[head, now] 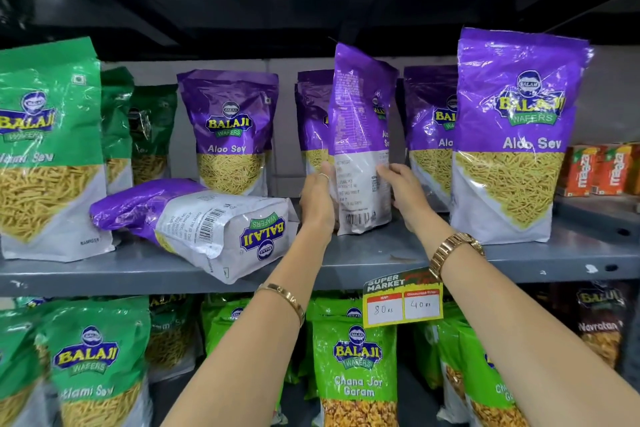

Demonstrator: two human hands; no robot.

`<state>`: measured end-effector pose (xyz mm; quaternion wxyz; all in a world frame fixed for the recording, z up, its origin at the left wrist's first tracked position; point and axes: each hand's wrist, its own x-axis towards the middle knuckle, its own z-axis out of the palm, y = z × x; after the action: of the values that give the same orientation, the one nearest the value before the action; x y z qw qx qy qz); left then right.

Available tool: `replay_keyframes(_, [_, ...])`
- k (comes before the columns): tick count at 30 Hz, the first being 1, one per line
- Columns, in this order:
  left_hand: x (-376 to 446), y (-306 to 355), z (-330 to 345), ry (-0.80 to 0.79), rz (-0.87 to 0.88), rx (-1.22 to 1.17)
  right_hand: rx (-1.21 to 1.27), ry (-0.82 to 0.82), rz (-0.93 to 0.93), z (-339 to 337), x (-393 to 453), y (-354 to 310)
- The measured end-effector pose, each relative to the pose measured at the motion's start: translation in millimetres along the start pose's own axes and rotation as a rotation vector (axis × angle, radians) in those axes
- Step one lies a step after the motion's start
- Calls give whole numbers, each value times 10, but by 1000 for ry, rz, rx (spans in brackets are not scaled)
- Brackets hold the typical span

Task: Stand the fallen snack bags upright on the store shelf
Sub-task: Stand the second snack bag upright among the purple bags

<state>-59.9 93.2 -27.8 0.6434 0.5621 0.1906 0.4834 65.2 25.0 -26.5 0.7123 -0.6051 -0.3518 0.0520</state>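
Note:
A purple Aloo Sev bag (360, 122) stands upright on the grey shelf (381, 253), turned so its back and side face me. My left hand (317, 200) grips its lower left edge and my right hand (407, 193) grips its lower right edge. Another purple Aloo Sev bag (194, 219) lies fallen on its side at the shelf's front, left of my hands, its top pointing left. More purple bags stand upright: one behind the fallen bag (230, 132), one large at the right front (516, 136).
Green Ratlami Sev bags (45, 149) stand at the left end. Orange juice cartons (599, 170) sit at the far right. A yellow price tag (403, 302) hangs from the shelf's front edge. The lower shelf holds green Chana Jor Garam bags (356, 371).

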Motion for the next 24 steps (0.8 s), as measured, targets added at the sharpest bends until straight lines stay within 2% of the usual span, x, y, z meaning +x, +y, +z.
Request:
replay_keyframes(4, [-14,37,-15,15,50,-12,117,-174,63,27,-16,-19])
replay_keyframes(6, [-13,38,-18,-15,112,31,223,-199,118,28,8,-27])
replay_keyframes(9, [-5,-5,-8,-59,158,104,111,-93,170,31,11,-32])
replay_keyframes(12, [14,-25,26,-58,117,110,-101,131,-58,-14,2,4])
replay_keyframes(14, [50,-36,43,-74,-1,124,-25,173,-147,-62,-18,-13])
replay_keyframes(16, [91,-42,48,-117,-123,123,131,115,-75,-92,-41,-39])
replay_keyframes(18, [137,-37,55,-150,-168,126,223,17,17,-103,-35,-31])
replay_keyframes(21, [209,-77,42,-153,-161,141,304,-109,32,-85,-42,-57])
replay_keyframes(24, [271,-109,12,-165,-126,169,297,-160,29,-66,-80,-91])
